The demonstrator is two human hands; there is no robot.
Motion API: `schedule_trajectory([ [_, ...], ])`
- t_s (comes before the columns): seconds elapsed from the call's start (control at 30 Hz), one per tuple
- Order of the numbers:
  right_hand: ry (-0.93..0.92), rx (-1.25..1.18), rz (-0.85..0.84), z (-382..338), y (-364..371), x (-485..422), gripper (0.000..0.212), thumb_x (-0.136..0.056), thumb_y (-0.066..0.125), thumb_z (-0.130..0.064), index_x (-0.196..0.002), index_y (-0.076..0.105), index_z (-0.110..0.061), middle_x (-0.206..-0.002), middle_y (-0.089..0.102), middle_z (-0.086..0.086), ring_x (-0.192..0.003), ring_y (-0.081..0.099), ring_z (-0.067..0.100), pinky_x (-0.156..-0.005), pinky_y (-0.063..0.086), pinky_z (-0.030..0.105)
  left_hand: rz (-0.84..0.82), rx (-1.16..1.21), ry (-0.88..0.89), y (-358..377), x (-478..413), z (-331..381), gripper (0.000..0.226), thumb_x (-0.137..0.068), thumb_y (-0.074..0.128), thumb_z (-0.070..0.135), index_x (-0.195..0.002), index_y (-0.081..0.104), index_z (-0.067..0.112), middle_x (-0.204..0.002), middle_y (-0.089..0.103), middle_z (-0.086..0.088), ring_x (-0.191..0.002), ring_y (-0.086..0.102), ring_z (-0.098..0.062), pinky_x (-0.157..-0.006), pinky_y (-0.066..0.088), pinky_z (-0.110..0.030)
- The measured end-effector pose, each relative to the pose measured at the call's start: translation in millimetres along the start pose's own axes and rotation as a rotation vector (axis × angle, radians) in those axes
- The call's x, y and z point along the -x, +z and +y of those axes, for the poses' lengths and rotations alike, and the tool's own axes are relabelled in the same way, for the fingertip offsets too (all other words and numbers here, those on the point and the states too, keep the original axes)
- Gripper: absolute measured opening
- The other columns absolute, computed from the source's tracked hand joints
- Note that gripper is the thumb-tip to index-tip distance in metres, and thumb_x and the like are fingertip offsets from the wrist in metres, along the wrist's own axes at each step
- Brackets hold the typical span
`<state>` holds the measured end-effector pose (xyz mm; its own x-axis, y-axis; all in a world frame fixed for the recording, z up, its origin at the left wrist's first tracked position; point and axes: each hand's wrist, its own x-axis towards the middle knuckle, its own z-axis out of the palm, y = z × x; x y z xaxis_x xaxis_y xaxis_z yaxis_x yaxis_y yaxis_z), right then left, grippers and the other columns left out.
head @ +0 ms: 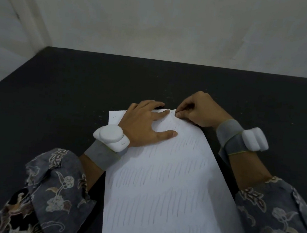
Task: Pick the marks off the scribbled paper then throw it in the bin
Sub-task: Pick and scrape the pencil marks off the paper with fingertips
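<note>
While the left hand [144, 123] presses the paper [168, 184] flat, right-hand fingers [180, 115] pinch its far edge.

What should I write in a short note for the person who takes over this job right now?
Left hand: flat, fingers spread, presses the far end of the paper on the dark table.
Right hand: fingertips pinch at the paper's far edge, which lifts a little there. What it pinches is too small to see.
Paper: lies flat, long side running away from the person, rows of pencil strokes over most of it.
Done: cannot tell how many marks are off.
Left: most strokes remain; then throw the paper away. No bin in view.
</note>
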<state>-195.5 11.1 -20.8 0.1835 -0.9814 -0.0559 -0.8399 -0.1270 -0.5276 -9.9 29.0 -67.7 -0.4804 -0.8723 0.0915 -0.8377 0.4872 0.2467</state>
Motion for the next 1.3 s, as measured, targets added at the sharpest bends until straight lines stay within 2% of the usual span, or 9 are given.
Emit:
schedule_trajectory([
  [0.07, 0.026, 0.014, 0.009, 2.3, -2.5, 0.0, 0.016, -0.084, 0.069, -0.015, -0.099, 0.072, -0.014, -0.093, 0.065, -0.003, -0.088, 0.061, 0.011, -0.078, 0.049, 0.022, 0.000, 0.006, 0.003, -0.3, -0.2, -0.4, 0.088, -0.071, 0.027, 0.080, -0.145, 0.038, 0.035, -0.155, 0.027, 0.012, -0.143, 0.019, -0.012, -0.114, 0.014, -0.036],
  [0.23, 0.056, -0.143, 0.288, 7.8, -3.2, 1.2, 0.014, -0.085, 0.068, -0.012, -0.099, 0.070, -0.011, -0.089, 0.065, -0.002, -0.081, 0.059, 0.006, -0.077, 0.049, 0.020, 0.019, -0.015, 0.024, 1.5, -1.4, -0.2, 0.086, -0.072, 0.025, 0.079, -0.145, 0.038, 0.036, -0.156, 0.026, 0.012, -0.143, 0.019, -0.013, -0.114, 0.013, -0.035],
  [0.4, 0.030, 0.000, -0.042, -4.4, -4.8, 2.3, 0.011, -0.085, 0.068, -0.016, -0.096, 0.070, -0.018, -0.086, 0.062, -0.009, -0.085, 0.058, 0.007, -0.070, 0.045, 0.016, 0.016, -0.043, 0.108, 1.9, -1.3, 1.0, 0.075, -0.078, 0.022, 0.076, -0.143, 0.038, 0.041, -0.155, 0.028, 0.014, -0.144, 0.021, -0.015, -0.113, 0.013, -0.036],
  [0.53, 0.038, -0.010, 0.123, 2.3, 2.5, -1.0, 0.010, -0.084, 0.070, -0.014, -0.093, 0.073, -0.013, -0.088, 0.067, -0.002, -0.077, 0.057, 0.004, -0.065, 0.043, 0.011, 0.043, -0.047, 0.109, 2.6, -0.7, 1.2, 0.087, -0.071, 0.009, 0.080, -0.141, 0.042, 0.040, -0.152, 0.034, 0.018, -0.142, 0.024, -0.013, -0.111, 0.015, -0.036],
  [0.63, 0.030, -0.017, 0.223, 2.9, 6.8, -1.3, 0.010, -0.085, 0.068, -0.012, -0.094, 0.073, -0.010, -0.090, 0.066, 0.000, -0.078, 0.056, 0.006, -0.071, 0.044, 0.015, 0.047, -0.035, 0.097, 2.3, -0.6, 1.5, 0.085, -0.072, 0.012, 0.080, -0.141, 0.043, 0.040, -0.151, 0.034, 0.020, -0.142, 0.024, -0.011, -0.111, 0.015, -0.035],
  [0.77, -0.017, -0.035, 0.058, -0.8, 5.9, 1.7, 0.015, -0.084, 0.069, -0.014, -0.099, 0.072, -0.013, -0.089, 0.065, -0.003, -0.081, 0.059, 0.006, -0.070, 0.046, 0.013, 0.055, 0.003, 0.086, 2.6, -0.3, 1.6, 0.074, -0.078, 0.028, 0.075, -0.139, 0.046, 0.038, -0.150, 0.036, 0.019, -0.142, 0.025, -0.011, -0.112, 0.014, -0.034],
  [0.93, 0.029, -0.037, 0.199, 2.2, 9.2, -2.8, 0.012, -0.086, 0.068, -0.013, -0.096, 0.072, -0.011, -0.090, 0.065, -0.001, -0.075, 0.055, 0.003, -0.061, 0.040, 0.010, 0.062, 0.080, 0.044, 2.1, -1.6, 2.5, 0.077, -0.074, 0.036, 0.075, -0.135, 0.050, 0.030, -0.143, 0.046, 0.018, -0.139, 0.030, -0.009, -0.112, 0.016, -0.031],
  [1.1, -0.023, -0.042, -0.024, -1.6, 2.0, 4.2, 0.016, -0.083, 0.070, -0.015, -0.099, 0.072, -0.014, -0.092, 0.066, -0.003, -0.084, 0.060, 0.007, -0.072, 0.046, 0.014, 0.079, 0.106, 0.049, 3.6, -2.0, 0.5, 0.070, -0.073, 0.039, 0.075, -0.122, 0.054, 0.028, -0.141, 0.046, 0.019, -0.136, 0.035, -0.009, -0.110, 0.019, -0.030],
  [1.3, -0.012, 0.017, 0.059, -5.1, 4.1, 2.0, 0.017, -0.086, 0.067, -0.013, -0.102, 0.070, -0.011, -0.093, 0.063, -0.001, -0.081, 0.057, 0.007, -0.070, 0.043, 0.013, 0.077, 0.101, 0.031, 3.4, -2.5, 1.1, 0.072, -0.073, 0.038, 0.076, -0.127, 0.051, 0.030, -0.140, 0.048, 0.017, -0.136, 0.035, -0.009, -0.111, 0.018, -0.031],
])
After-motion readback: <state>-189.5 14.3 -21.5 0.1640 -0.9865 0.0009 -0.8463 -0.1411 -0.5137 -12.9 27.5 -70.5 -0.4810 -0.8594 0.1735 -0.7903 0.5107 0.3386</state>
